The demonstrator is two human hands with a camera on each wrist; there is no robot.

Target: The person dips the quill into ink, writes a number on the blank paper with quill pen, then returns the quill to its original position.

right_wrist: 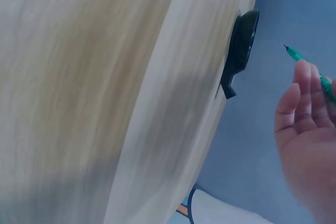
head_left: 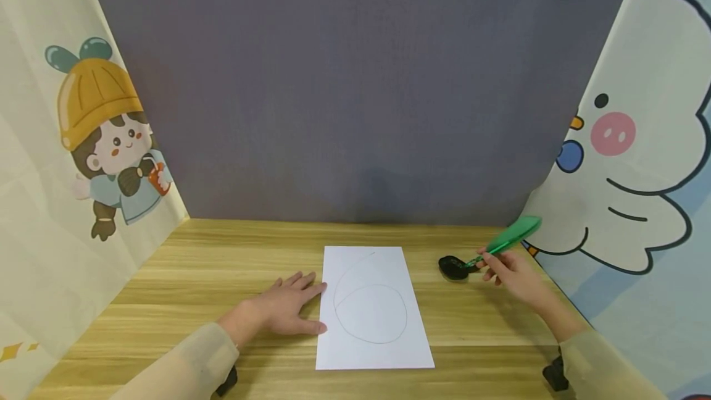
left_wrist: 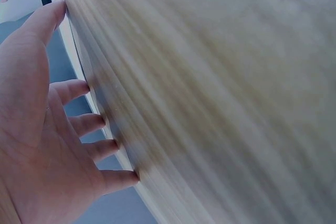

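A white sheet of paper (head_left: pixel 400 354) lies on the wooden table, bearing a thin drawn line that curls like a 6. My left hand (head_left: pixel 289 307) rests flat at the paper's left edge with fingers spread, the thumb and index fingertips at that edge; the left wrist view also shows the hand (left_wrist: pixel 58 124). On the right, my right hand (head_left: pixel 513 273) pinches a green feather pen (head_left: pixel 508 238). Its dark tip (right_wrist: pixel 286 47) points left, raised off the table. Just left of that hand sits a small black dish (head_left: pixel 452 268) with a short handle (right_wrist: pixel 228 86).
The wooden table (head_left: pixel 233 252) extends around the paper. A dark grey panel (head_left: pixel 355 97) stands along its back edge. Cartoon-printed sheets hang at the left (head_left: pixel 33 202) and right (head_left: pixel 655 202), the right one close beside my right arm.
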